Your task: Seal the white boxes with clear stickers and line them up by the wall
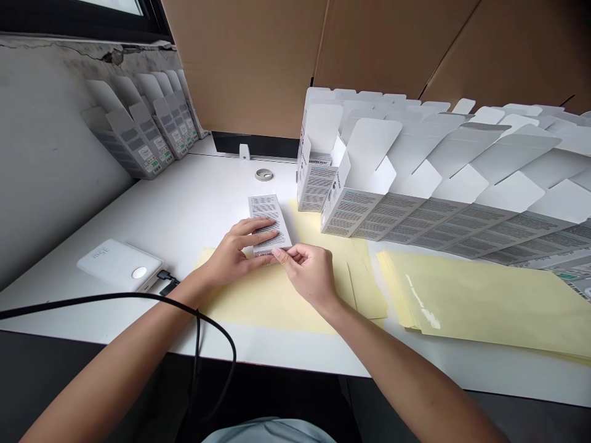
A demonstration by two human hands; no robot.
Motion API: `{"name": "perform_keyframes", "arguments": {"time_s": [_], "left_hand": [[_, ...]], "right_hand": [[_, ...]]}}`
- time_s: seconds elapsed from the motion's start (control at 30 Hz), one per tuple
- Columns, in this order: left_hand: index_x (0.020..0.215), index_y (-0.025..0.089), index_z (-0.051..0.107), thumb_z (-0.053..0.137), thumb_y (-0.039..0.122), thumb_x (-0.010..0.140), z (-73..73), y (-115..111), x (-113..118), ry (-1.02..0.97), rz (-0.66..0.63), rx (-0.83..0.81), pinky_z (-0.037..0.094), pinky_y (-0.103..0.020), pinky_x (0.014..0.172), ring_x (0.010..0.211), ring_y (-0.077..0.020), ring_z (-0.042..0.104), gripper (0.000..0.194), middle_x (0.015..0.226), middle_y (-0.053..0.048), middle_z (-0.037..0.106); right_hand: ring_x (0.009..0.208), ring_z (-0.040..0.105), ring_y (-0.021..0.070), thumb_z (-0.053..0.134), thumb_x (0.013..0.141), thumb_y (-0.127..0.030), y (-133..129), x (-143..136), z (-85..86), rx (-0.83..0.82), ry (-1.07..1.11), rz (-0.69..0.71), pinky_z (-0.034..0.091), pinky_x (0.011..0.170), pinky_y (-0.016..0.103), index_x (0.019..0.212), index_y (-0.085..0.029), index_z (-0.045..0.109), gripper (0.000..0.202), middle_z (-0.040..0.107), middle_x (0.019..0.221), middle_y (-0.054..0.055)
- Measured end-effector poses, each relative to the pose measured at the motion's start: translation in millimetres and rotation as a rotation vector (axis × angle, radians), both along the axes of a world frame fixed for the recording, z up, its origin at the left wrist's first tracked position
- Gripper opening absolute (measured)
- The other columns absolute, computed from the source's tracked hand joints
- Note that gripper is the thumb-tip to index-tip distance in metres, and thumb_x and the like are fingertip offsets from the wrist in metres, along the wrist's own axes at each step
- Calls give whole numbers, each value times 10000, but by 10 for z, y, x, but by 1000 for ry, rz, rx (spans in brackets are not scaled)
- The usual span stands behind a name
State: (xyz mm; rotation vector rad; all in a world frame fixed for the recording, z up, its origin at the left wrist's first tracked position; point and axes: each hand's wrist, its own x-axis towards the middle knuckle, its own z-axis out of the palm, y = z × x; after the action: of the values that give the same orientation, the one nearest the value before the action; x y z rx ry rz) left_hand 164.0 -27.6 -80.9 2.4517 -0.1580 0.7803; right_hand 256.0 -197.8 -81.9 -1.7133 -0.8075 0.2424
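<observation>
A small flat printed cardboard box (268, 209) lies in front of me on yellow sheets (277, 307). My left hand (237, 249) holds it down, with its fingers spread over the printed face and the thumb along the near end. At the near right corner, my right hand (307, 267) is closed in a pinch, thumb and forefinger on the box's edge. The fingers cover part of the near end, and whether a flap is between them is hidden.
Rows of open-topped cartons (415, 215) stand at the right; more cartons (138, 135) lean by the left wall. A stack of yellow sheets (489, 301) lies right. A white power bank (120, 264) sits left, and a black cable (115, 296) crosses over my left forearm.
</observation>
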Motion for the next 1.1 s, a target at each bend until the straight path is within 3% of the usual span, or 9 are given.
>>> {"name": "perform_keyframes", "arguments": {"time_s": [0.1, 0.17, 0.3, 0.4, 0.6, 0.93, 1.1], "left_hand": [[1250, 255, 688, 745, 449, 824, 1, 1, 0, 4, -2, -6, 464, -505, 1075, 1292, -328, 544, 471, 1358, -128, 616], [1255, 255, 685, 743, 447, 827, 0, 2, 0, 5, -4, 0, 465, -507, 1072, 1291, -330, 544, 473, 1358, -132, 614], [1253, 240, 686, 720, 433, 852, -14, 7, 0, -23, -10, 16, 480, -494, 1051, 1268, -323, 559, 446, 1343, -142, 619], [1259, 254, 680, 700, 420, 872, -30, 14, 4, -36, -15, 29, 482, -484, 1045, 1264, -313, 563, 422, 1331, -129, 628], [1261, 256, 679, 699, 393, 877, -43, 34, 15, -52, -28, 37, 489, -484, 1038, 1255, -310, 576, 408, 1323, -131, 637], [1275, 260, 673, 738, 436, 835, -24, 25, 10, -35, -22, 34, 476, -501, 1066, 1276, -328, 561, 478, 1340, -137, 627], [1254, 261, 686, 727, 445, 843, -41, 24, 19, -46, -10, 30, 492, -503, 1043, 1259, -323, 574, 453, 1336, -139, 630]], "right_hand": [[483, 427, 111, 745, 783, -476, -9, 117, -31, -40, -214, -83, 347, 497, 269, 556, -199, 565, 401, 541, 517, -12], [523, 466, 118, 783, 749, -443, -11, 188, -43, 3, -340, -89, 412, 536, 277, 699, -198, 633, 291, 609, 666, 12], [539, 529, 106, 717, 816, -358, 0, 251, -31, 73, -449, 79, 515, 590, 303, 1009, -198, 697, 251, 661, 1021, 95], [485, 498, 85, 700, 824, -350, 29, 241, -6, 65, -480, 103, 530, 584, 318, 957, -202, 712, 199, 666, 1075, 108], [543, 514, 115, 751, 765, -387, 89, 269, 35, 63, -512, 112, 501, 558, 311, 810, -190, 667, 219, 658, 994, 109], [566, 535, 97, 690, 829, -367, 50, 373, -15, 161, -260, 253, 490, 503, 290, 816, -188, 657, 183, 611, 1056, 92], [516, 468, 75, 695, 793, -316, 84, 285, -12, 153, -337, 162, 455, 488, 284, 802, -192, 610, 150, 615, 1030, 87]]}}
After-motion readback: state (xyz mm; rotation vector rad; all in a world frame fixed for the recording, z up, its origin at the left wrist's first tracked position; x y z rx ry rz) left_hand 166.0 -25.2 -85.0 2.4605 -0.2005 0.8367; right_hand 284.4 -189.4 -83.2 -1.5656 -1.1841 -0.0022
